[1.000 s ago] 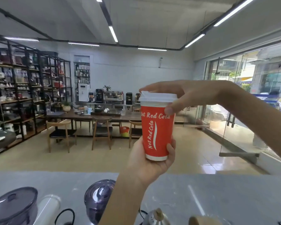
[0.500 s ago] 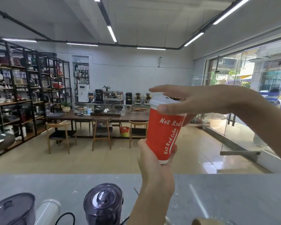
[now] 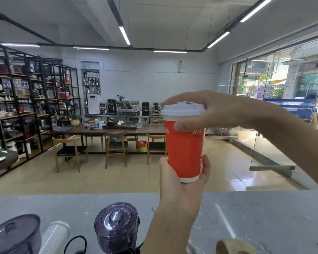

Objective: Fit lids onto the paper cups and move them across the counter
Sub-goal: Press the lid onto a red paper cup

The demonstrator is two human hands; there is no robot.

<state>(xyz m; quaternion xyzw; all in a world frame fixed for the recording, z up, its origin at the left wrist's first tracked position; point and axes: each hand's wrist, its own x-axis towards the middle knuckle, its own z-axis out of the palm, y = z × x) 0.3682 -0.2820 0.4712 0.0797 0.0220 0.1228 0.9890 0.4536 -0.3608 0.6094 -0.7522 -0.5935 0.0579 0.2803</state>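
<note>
Hovering above the blender (image 3: 116, 224), the cup (image 3: 184, 153): left hand (image 3: 180, 187) fingers grip its base, right hand (image 3: 226, 110) fingers clamp the lid (image 3: 182, 110).

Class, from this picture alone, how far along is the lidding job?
Done: a lid sits on the cup. In hand: the left hand holds the cup's base above the counter while the right hand grips the lid. Left: moving it across the counter.

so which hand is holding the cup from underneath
The left hand, the lower one: it grips the base of the red cup. The right hand, entering from the side, wraps over the white lid instead.
</note>
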